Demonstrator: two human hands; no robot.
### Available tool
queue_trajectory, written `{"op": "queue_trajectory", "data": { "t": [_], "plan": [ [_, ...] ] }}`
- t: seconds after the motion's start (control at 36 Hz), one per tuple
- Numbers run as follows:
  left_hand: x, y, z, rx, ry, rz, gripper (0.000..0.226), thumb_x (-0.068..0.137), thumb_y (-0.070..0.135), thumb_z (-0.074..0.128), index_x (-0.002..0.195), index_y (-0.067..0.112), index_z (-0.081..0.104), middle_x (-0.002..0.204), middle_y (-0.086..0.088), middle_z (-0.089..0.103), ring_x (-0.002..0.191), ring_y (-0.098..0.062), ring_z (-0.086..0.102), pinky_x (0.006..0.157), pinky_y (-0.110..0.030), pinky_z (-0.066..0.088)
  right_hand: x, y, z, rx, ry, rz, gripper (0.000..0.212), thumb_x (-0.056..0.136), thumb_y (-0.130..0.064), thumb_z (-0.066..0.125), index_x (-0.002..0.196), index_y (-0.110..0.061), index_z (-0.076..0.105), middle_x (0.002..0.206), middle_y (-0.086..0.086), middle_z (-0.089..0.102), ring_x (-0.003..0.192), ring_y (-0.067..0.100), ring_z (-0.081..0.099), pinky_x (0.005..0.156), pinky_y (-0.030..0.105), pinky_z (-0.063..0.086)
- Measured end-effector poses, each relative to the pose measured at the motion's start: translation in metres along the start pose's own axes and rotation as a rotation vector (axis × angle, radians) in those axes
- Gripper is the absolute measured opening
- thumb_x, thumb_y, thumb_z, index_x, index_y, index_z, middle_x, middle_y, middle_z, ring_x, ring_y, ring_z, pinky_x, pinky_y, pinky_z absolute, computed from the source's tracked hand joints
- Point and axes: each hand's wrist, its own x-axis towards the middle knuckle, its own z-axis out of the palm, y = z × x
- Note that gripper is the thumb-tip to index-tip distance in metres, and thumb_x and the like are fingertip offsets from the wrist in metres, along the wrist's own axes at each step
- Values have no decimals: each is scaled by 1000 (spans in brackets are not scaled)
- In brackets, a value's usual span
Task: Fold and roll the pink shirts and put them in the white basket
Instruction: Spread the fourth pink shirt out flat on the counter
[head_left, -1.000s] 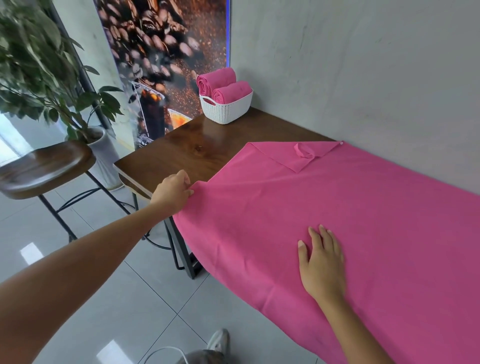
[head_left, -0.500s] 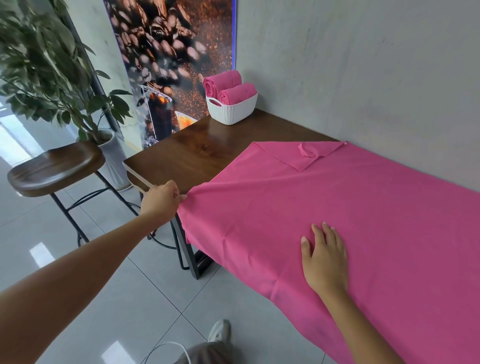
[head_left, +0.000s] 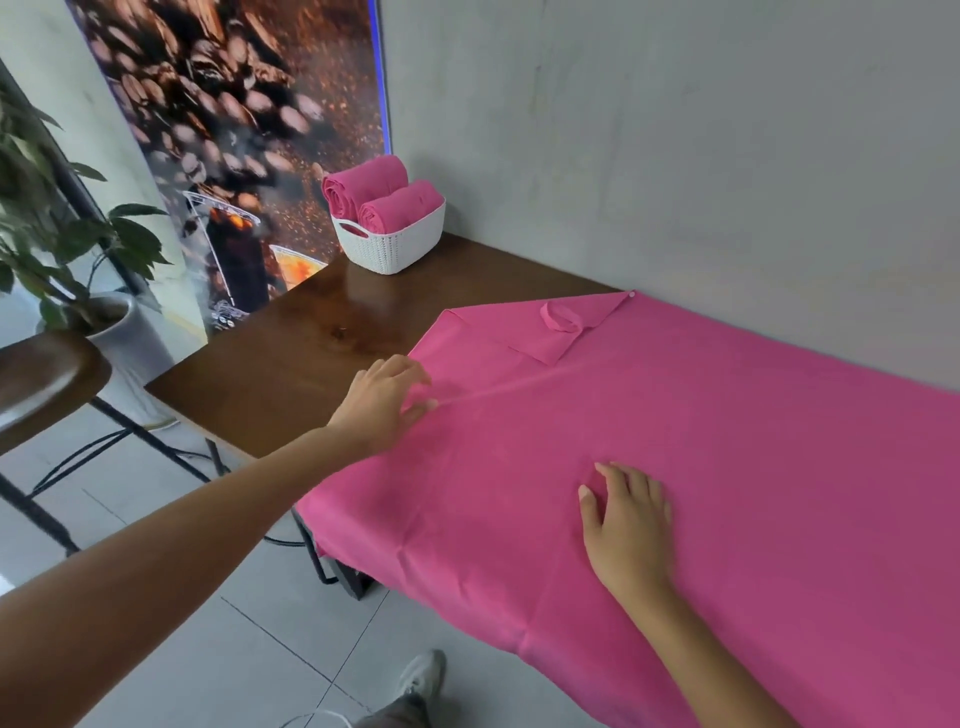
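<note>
A large pink shirt (head_left: 701, 426) lies spread over the wooden table (head_left: 291, 364), its near part hanging off the front edge. My left hand (head_left: 387, 400) pinches the shirt's left edge over the tabletop, and a taut crease runs from its fingers toward the collar (head_left: 561, 322). My right hand (head_left: 628, 525) presses flat on the cloth near the front edge. The white basket (head_left: 389, 249) stands at the table's far corner against the wall, with two rolled pink shirts (head_left: 384, 195) inside.
A grey wall runs along the table's far side. A wooden stool (head_left: 47, 374) and a potted plant (head_left: 62, 234) stand on the left. A coffee poster (head_left: 234, 130) hangs behind the basket. My shoe (head_left: 421, 675) is on the tiled floor below.
My left hand has carried the shirt's left edge from the table's front corner inward over the cloth, making a crease. My right hand has stayed flat in place.
</note>
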Motion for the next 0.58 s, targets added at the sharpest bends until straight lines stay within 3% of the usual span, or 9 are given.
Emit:
{"op": "queue_trajectory", "data": {
  "t": [0.11, 0.22, 0.31, 0.42, 0.58],
  "plan": [
    [46, 20, 13, 26, -140, 130, 50, 97, 59, 52, 132, 25, 61, 156, 4, 41, 142, -21, 37, 110, -44, 32, 19, -2, -1, 29, -19, 21, 34, 97, -31, 60, 127, -15, 64, 128, 2, 62, 121, 27, 51, 103, 44, 41],
    [85, 37, 24, 13, -263, 234, 81, 82, 79, 23, 134, 27, 59, 160, 6, 34, 146, -19, 32, 117, -44, 27, 51, -6, -4, 39, -83, 63, 39, 101, -35, 50, 134, -16, 59, 133, 1, 58, 127, 23, 46, 110, 40, 37],
    [111, 41, 33, 37, -301, 320, 72, 90, 74, 31, 139, 27, 56, 161, 6, 32, 148, -19, 28, 116, -43, 24, 86, -14, -10, 51, -94, 84, 40, 102, -35, 50, 136, -16, 57, 135, 1, 57, 129, 22, 44, 112, 38, 35],
    [137, 41, 42, 68, -337, 413, 81, 88, 80, 21, 142, 29, 54, 162, 6, 30, 149, -19, 23, 116, -44, 25, 142, -27, -13, 60, -119, 47, 39, 102, -30, 51, 138, -16, 55, 136, 3, 57, 129, 23, 46, 112, 36, 35],
    [160, 33, 57, 43, -347, 544, 54, 101, 63, 36, 146, 36, 49, 162, 8, 29, 148, -18, 22, 116, -43, 24, 217, -57, -4, 215, -239, 0, 37, 103, -27, 51, 139, -20, 58, 143, 2, 54, 136, 21, 42, 113, 32, 27]
  ]
}}
